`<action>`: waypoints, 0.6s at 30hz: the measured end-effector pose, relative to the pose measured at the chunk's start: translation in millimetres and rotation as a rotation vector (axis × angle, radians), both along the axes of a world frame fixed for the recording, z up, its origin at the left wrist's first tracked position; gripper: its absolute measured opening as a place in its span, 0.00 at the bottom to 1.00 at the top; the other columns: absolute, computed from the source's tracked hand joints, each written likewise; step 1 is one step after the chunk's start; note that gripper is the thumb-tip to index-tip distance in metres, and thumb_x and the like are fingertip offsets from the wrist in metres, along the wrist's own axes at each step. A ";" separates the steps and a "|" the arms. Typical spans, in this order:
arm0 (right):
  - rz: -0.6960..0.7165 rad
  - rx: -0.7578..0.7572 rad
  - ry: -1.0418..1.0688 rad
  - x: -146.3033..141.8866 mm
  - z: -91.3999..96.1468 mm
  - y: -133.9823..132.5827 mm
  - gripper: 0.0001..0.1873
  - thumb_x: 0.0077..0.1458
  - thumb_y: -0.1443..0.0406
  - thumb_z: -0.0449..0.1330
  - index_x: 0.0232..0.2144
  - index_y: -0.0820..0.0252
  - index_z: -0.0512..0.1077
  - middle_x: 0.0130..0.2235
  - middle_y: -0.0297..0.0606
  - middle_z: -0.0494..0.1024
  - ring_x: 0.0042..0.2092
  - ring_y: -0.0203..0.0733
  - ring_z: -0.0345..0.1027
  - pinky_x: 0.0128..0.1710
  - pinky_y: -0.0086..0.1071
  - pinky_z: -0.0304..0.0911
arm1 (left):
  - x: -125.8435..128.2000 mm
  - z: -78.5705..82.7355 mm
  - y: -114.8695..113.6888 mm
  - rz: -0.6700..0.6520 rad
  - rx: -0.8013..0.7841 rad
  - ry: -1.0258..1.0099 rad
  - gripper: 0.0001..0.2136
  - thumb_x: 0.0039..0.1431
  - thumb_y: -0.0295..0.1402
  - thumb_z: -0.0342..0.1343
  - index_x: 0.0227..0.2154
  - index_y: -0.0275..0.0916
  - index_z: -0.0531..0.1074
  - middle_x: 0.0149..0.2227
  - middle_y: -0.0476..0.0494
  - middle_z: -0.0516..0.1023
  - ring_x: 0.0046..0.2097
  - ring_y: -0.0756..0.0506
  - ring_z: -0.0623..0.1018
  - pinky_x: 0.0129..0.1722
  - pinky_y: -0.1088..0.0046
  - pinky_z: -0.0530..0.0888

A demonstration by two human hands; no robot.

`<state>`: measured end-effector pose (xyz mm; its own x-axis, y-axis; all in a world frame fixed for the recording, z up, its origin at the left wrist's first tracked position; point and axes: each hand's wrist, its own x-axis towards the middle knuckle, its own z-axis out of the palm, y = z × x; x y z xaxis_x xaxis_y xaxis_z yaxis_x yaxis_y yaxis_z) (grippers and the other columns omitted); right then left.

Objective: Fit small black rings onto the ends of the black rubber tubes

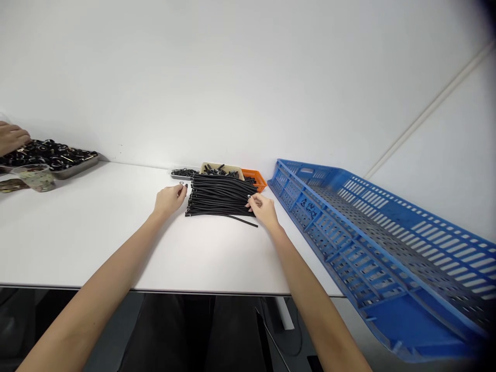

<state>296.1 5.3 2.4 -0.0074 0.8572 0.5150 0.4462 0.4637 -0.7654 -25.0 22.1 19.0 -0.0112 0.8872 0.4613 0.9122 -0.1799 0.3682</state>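
A row of black rubber tubes (217,195) lies side by side on the white table in front of me, with small fittings along their left ends. One tube (244,221) sticks out askew at the near side. My left hand (169,200) is closed in a pinch just left of the row, with a small black ring (181,183) at its fingertips. Over the right ends of the tubes, my right hand (263,208) is pinched closed; a small shiny spot shows at its fingertips, but what it grips is too small to name.
Behind the tubes stand a small tray of black rings (185,172), a cream bin (238,169) of short black pieces and an orange basket (262,182). A long blue crate (329,227) fills the right. At left, another person's hand (13,137) rests over a metal tray (79,168) beside a plastic cup (41,180).
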 end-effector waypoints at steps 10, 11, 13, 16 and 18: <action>-0.006 -0.010 -0.067 -0.6 -3.0 3.6 0.17 0.55 0.52 0.55 0.27 0.57 0.72 0.28 0.39 0.79 0.27 0.40 0.73 0.32 0.34 0.70 | 0.5 0.0 -0.5 -0.003 -0.007 0.010 0.19 0.64 0.40 0.40 0.21 0.41 0.67 0.26 0.43 0.77 0.30 0.44 0.74 0.27 0.71 0.57; -0.016 -0.009 -0.078 -0.6 -2.9 3.8 0.17 0.55 0.52 0.54 0.27 0.57 0.73 0.29 0.39 0.79 0.27 0.41 0.73 0.33 0.34 0.70 | 0.6 0.0 -0.5 -0.004 -0.006 0.011 0.19 0.64 0.41 0.40 0.21 0.41 0.67 0.25 0.43 0.77 0.29 0.44 0.74 0.27 0.71 0.57; -0.031 -0.008 -0.093 -0.4 -2.9 4.1 0.17 0.54 0.52 0.54 0.28 0.58 0.73 0.30 0.39 0.80 0.29 0.41 0.74 0.34 0.34 0.70 | 0.7 -0.2 -0.5 -0.011 0.001 0.013 0.19 0.64 0.41 0.40 0.21 0.42 0.67 0.26 0.43 0.77 0.30 0.43 0.75 0.27 0.71 0.57; -0.046 0.009 -0.109 -0.2 -3.6 4.5 0.17 0.54 0.53 0.53 0.28 0.58 0.74 0.30 0.39 0.80 0.29 0.42 0.73 0.33 0.34 0.69 | 0.9 -0.7 -0.4 -0.015 0.004 0.012 0.19 0.64 0.40 0.40 0.21 0.41 0.68 0.27 0.43 0.79 0.31 0.43 0.75 0.28 0.71 0.58; -0.056 0.027 -0.131 0.0 -4.1 4.6 0.17 0.54 0.54 0.52 0.28 0.58 0.74 0.29 0.39 0.79 0.29 0.42 0.73 0.33 0.34 0.68 | 1.0 -0.7 -0.4 -0.011 -0.002 0.011 0.19 0.64 0.40 0.41 0.21 0.41 0.67 0.27 0.43 0.79 0.30 0.44 0.75 0.27 0.71 0.58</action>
<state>296.1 9.9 -1.6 -0.0284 0.8438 0.5360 0.5671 0.4552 -0.6865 -24.0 21.7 18.3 0.0032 0.8882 0.4595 0.9142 -0.1888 0.3586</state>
